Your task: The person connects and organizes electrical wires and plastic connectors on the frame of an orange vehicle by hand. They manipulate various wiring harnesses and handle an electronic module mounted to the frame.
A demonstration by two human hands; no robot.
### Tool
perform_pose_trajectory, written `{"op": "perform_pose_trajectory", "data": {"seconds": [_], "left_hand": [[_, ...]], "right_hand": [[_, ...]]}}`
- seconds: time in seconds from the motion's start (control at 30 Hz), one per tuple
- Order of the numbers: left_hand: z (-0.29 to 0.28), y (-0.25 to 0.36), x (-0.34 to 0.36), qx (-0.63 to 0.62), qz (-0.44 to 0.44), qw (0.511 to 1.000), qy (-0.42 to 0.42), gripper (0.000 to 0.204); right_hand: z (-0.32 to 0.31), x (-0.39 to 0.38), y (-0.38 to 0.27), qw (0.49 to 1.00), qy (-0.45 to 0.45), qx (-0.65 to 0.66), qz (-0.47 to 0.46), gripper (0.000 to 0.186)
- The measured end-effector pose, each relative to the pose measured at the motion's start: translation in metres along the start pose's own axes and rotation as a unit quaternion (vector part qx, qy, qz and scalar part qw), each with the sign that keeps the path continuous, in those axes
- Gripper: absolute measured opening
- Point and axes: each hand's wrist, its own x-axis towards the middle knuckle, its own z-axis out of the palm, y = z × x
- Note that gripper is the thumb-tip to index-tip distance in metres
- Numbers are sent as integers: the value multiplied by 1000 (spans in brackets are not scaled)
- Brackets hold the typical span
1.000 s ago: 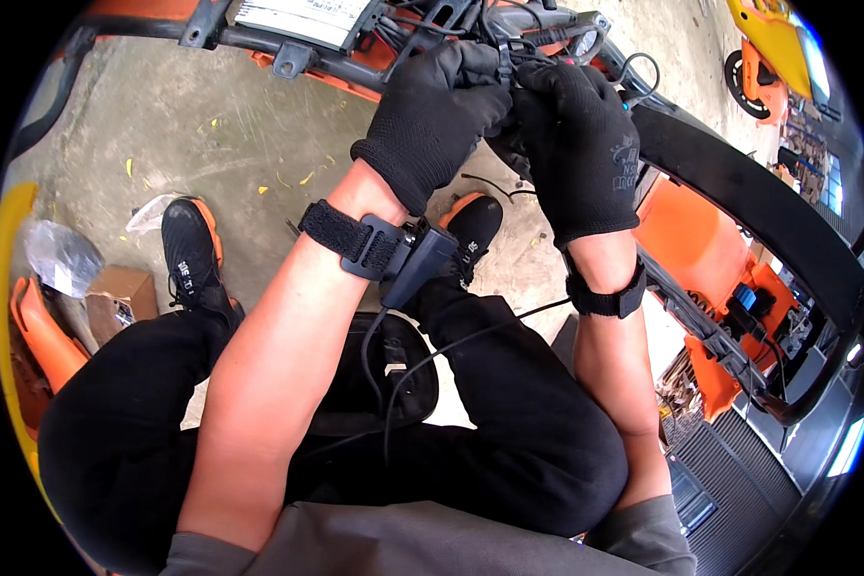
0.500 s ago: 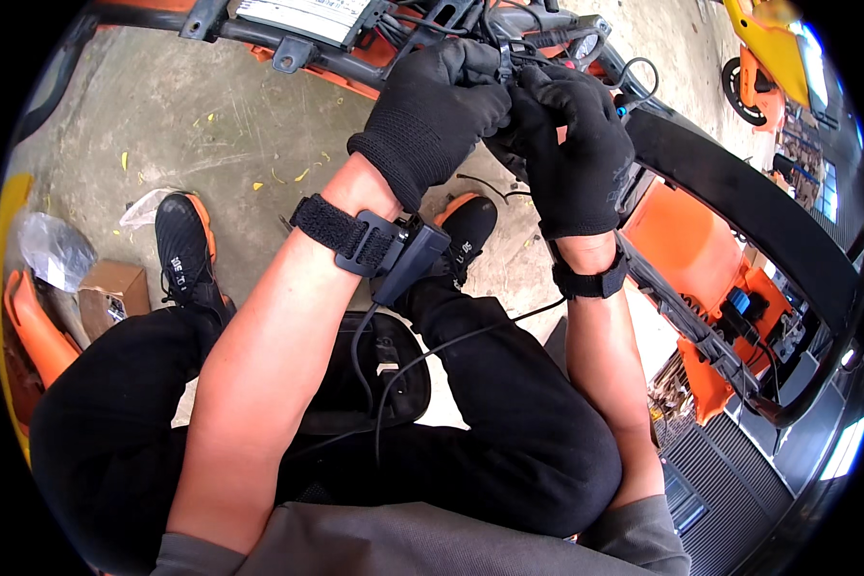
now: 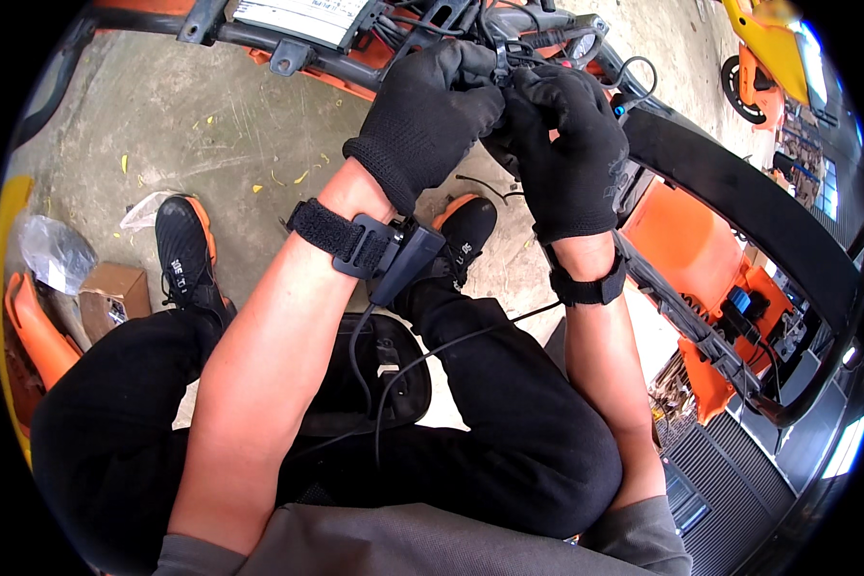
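My left hand (image 3: 422, 125), in a black glove, is closed at a small black tie or clip (image 3: 502, 60) among the cables at the top of the view, its fingertips pinched on it. Beside it, my right hand (image 3: 568, 154), also gloved, has its fingers curled at the same bundle; what its fingertips hold is hidden. The cables (image 3: 413, 24) run over a dark metal frame (image 3: 283, 38) with orange parts and a white-labelled box (image 3: 298, 14). A blue connector (image 3: 620, 110) sits just right of my right hand.
A curved black bar (image 3: 730, 182) arches over an orange panel (image 3: 672, 230) at right, with a yellow-and-orange vehicle (image 3: 768, 58) beyond. At left lie a cardboard box (image 3: 113, 298), a plastic bag (image 3: 58, 254) and an orange part (image 3: 38, 326). My legs flank a black seat-like pad (image 3: 370, 365).
Both hands appear slightly further left, along with a small shift of the whole view. They remain at the cable bundle, with little change in the fingers.
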Motion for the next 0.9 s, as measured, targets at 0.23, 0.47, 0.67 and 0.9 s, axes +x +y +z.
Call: {"op": "perform_pose_trajectory", "data": {"seconds": [0.23,0.47,0.67,0.9], "left_hand": [[-1,2,-1,-28,-14,1000,-2,26],[-4,0,-2,18,-10,999,-31,21],[3,-12,3,58,52,997,6,21],[3,-14,2,52,38,998,3,18]], "right_hand": [[-11,9,-10,997,-69,20,35,14],[-15,11,-13,994,-91,18,54,14],[-5,1,-8,1000,-26,-11,13,16],[8,-8,2,999,19,29,12,21]]}}
